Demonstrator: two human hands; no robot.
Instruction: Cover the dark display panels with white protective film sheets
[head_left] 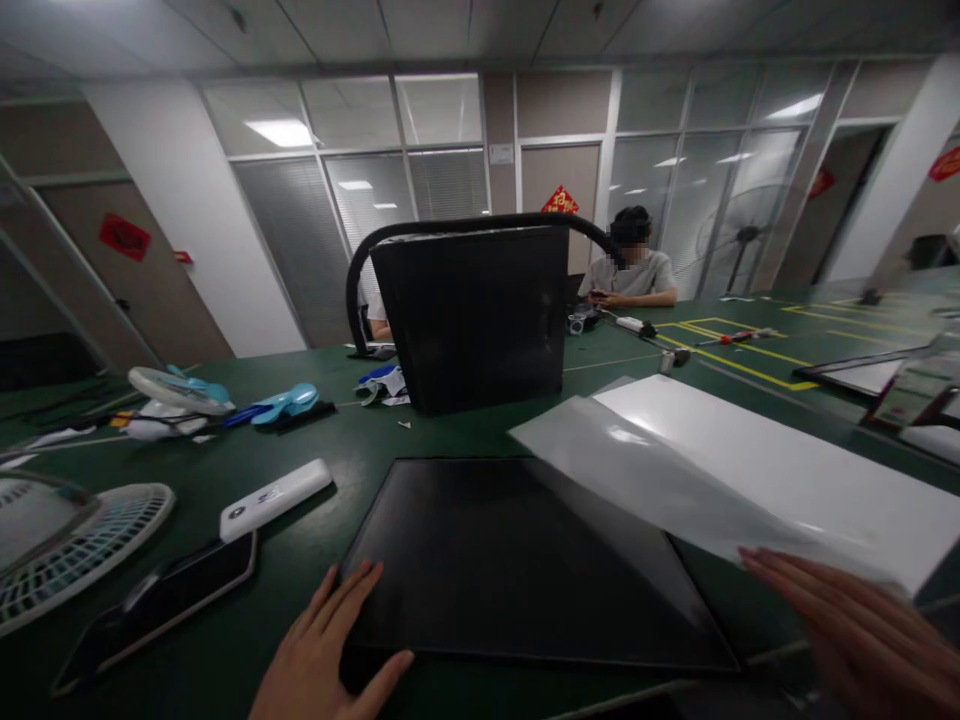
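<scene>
A thin black flat panel [510, 570], like a screen, lies on the green table in front of me. My left hand [330, 640] is open at its near left corner, fingers spread and fingertips over its edge. A translucent film [645, 470] overlaps the panel's far right part and a white sheet [795, 460]. My right hand [862, 630] is stretched out flat over the film's near right edge, fingers side by side. Whether its fingertips press on the film I cannot tell; its thumb is not visible.
A black box-like screen [480, 320] with a thick black cable stands behind the panel. On the left lie a phone [172, 600], a white power bank [277, 498] and a fan [90, 540]. Across the table sits a person [634, 270]. A screwdriver [739, 338] lies at the back right.
</scene>
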